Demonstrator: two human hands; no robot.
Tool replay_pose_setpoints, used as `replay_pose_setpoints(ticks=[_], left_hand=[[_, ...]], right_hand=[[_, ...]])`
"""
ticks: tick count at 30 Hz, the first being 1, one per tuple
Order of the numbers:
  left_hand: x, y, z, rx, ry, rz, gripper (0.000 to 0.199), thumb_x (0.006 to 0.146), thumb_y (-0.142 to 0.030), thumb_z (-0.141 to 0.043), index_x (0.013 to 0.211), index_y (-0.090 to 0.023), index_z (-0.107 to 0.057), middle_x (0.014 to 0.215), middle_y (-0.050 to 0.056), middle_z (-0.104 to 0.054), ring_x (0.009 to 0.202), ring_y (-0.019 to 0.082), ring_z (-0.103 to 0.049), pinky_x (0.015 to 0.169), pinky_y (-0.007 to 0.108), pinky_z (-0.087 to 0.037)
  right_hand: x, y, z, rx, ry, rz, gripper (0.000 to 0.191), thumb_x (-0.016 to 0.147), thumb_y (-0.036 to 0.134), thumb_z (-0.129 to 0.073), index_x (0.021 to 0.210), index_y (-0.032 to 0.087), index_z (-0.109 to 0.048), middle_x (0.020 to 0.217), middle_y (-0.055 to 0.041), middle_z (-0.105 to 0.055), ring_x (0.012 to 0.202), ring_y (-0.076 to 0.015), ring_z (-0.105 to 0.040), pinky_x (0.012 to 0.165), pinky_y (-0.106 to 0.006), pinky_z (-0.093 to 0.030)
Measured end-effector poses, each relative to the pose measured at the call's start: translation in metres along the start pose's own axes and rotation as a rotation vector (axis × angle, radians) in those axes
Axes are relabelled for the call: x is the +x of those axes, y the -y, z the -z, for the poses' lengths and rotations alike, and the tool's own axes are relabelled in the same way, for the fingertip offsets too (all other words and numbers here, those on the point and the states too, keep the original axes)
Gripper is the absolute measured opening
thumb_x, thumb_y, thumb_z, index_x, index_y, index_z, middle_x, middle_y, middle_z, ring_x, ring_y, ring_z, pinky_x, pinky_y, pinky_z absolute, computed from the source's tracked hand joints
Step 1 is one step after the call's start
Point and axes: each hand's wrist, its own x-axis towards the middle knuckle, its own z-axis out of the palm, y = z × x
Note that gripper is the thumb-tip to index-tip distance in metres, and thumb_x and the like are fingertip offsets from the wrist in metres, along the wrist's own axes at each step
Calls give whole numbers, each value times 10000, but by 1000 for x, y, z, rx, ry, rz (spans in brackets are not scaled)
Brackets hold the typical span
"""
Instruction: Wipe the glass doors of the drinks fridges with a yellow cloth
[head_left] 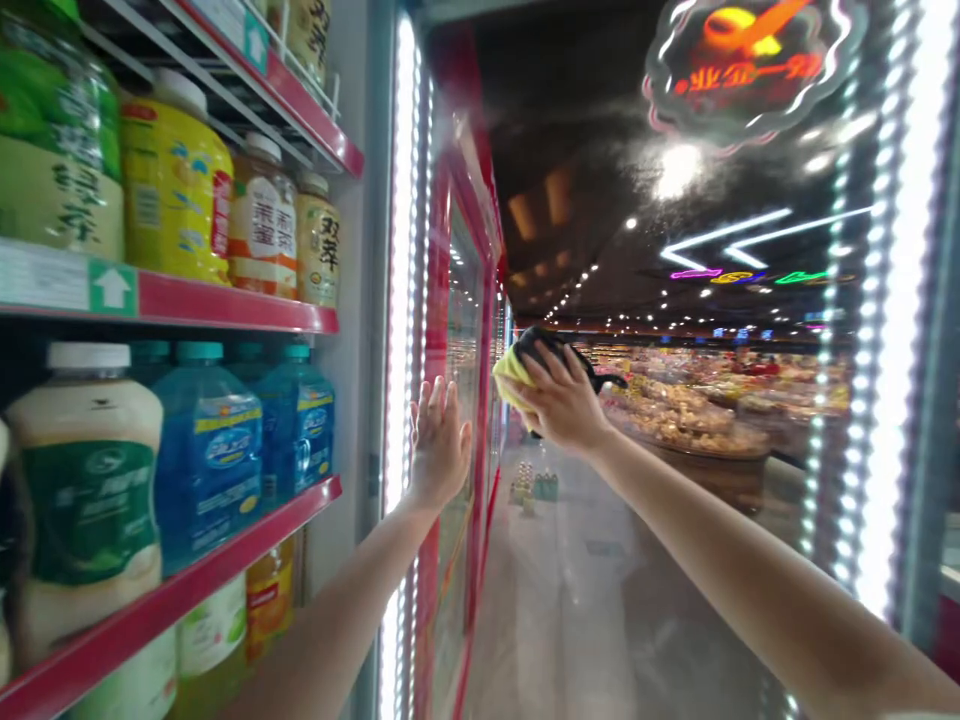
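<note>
My right hand [566,405] reaches forward and presses a yellow and black cloth [513,376] against the inner side of a glass door [600,590]. The fingers lie over the cloth, and a dark loop or end sticks out to the right of it. My left hand [441,450] is raised beside the strip of white lights [396,400] on the door's left edge. Its fingers are stretched out and it holds nothing. Whether its palm touches the door I cannot tell.
On my left, red-edged shelves [240,305] carry several drink bottles, among them a yellow bottle [176,185] and a blue bottle [210,450]. Another light strip [900,330] runs down the right. Through the glass show a store aisle and a produce display [690,410].
</note>
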Motion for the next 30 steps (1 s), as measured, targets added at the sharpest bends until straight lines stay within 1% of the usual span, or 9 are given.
replay_pose_setpoints(ticks=[5, 9, 12, 14, 17, 20, 25, 28, 30], left_hand=[[-2, -18, -3, -45, -6, -32, 734, 1026, -204, -442, 1662, -270, -83, 1710, 145, -252, 1611, 294, -134, 1296, 578, -203], [-28, -21, 14, -35, 24, -4, 741, 1026, -211, -463, 1662, -275, -86, 1708, 152, -253, 1608, 309, -145, 1288, 608, -195], [-48, -22, 21, -25, 62, 19, 734, 1029, -213, -456, 1662, -270, -87, 1711, 161, -240, 1607, 314, -141, 1284, 611, -197], [-56, -24, 20, -15, 92, 13, 744, 1029, -215, -455, 1663, -270, -70, 1712, 159, -243, 1605, 316, -150, 1283, 610, -201], [-64, -27, 10, -2, 129, -6, 761, 1032, -221, -455, 1664, -286, -35, 1712, 144, -252, 1604, 302, -162, 1283, 593, -220], [-79, -30, 2, 16, 150, 15, 778, 1030, -202, -455, 1662, -298, -12, 1718, 137, -238, 1607, 291, -144, 1279, 587, -240], [-133, -33, 4, 39, 221, 43, 816, 1007, -180, -504, 1662, -295, -31, 1734, 136, -179, 1608, 304, -120, 1268, 604, -255], [-160, -39, 4, 45, 268, 47, 824, 999, -191, -527, 1662, -289, -48, 1735, 132, -174, 1609, 312, -110, 1262, 620, -253], [-165, -47, -1, 31, 290, 19, 830, 997, -201, -539, 1662, -294, -51, 1736, 123, -172, 1610, 314, -99, 1266, 626, -232]], right_hand=[[-23, -36, 25, -171, -150, -354, 546, 998, 383, -571, 1537, 336, -493, 1561, -112, -480, 1521, -388, -295, 1224, -652, -223], [-106, 27, 0, -189, -121, -488, 567, 975, 360, -595, 1533, 313, -505, 1496, -153, -518, 1501, -428, -312, 1192, -692, -252], [-149, 92, -29, -112, -1, -346, 594, 932, 341, -655, 1512, 336, -528, 1459, -129, -567, 1481, -414, -336, 1214, -684, -203], [-150, 116, -42, -68, 13, -202, 578, 938, 369, -660, 1502, 362, -535, 1470, -86, -580, 1470, -379, -355, 1246, -651, -135], [-129, 111, -48, -12, -4, -84, 561, 960, 380, -638, 1508, 393, -518, 1527, -31, -551, 1489, -326, -339, 1273, -584, -99], [-125, 93, -45, 15, -1, -182, 586, 961, 352, -632, 1526, 410, -490, 1548, -34, -530, 1506, -329, -323, 1262, -586, -146], [-206, 141, -61, -52, -10, -559, 569, 928, 302, -642, 1489, 350, -564, 1386, -129, -615, 1478, -423, -338, 1201, -675, -222], [-240, 172, -74, 25, 20, -313, 531, 934, 316, -637, 1457, 396, -588, 1367, -58, -640, 1454, -356, -379, 1261, -609, -131], [-237, 164, -75, 69, 32, -130, 511, 947, 341, -636, 1446, 439, -583, 1421, 3, -618, 1457, -301, -381, 1287, -543, -103]])
